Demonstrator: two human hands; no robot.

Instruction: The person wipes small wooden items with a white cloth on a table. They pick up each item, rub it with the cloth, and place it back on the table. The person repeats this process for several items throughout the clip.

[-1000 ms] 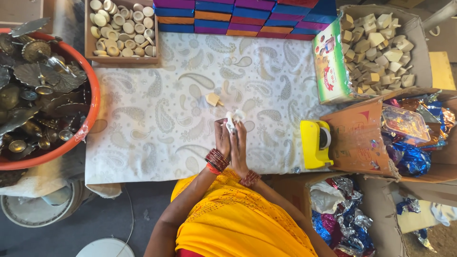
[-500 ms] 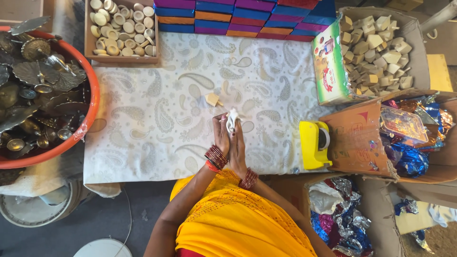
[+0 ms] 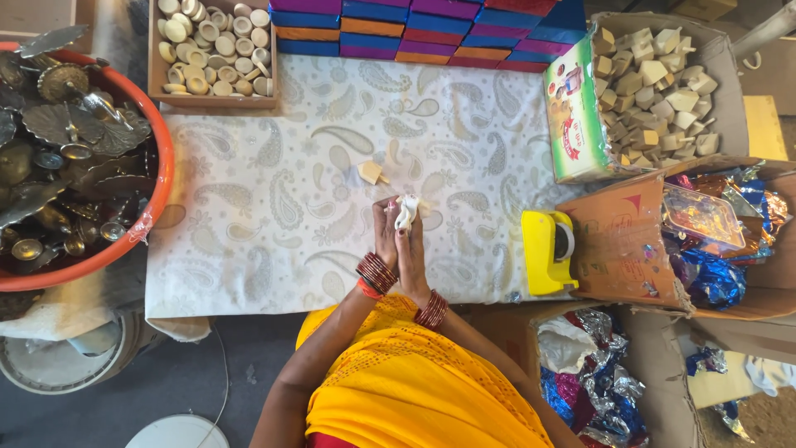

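My left hand [image 3: 385, 241] and my right hand [image 3: 412, 257] are pressed together over the near middle of a white paisley cloth [image 3: 274, 207]. Between their fingertips they pinch a small white crumpled piece [image 3: 405, 211], paper or wrap. Red bangles ring both wrists. A small pale block [image 3: 371, 172] lies on the cloth just beyond my fingers, apart from them.
A yellow tape dispenser [image 3: 547, 251] sits to the right. Cardboard boxes hold pale blocks [image 3: 659, 91] and shiny foil wrappers [image 3: 713, 241]. A wooden tray of round discs [image 3: 214, 46] stands far left, a red tub of metal pieces [image 3: 66, 158] at left, coloured boxes [image 3: 414, 29] along the far edge.
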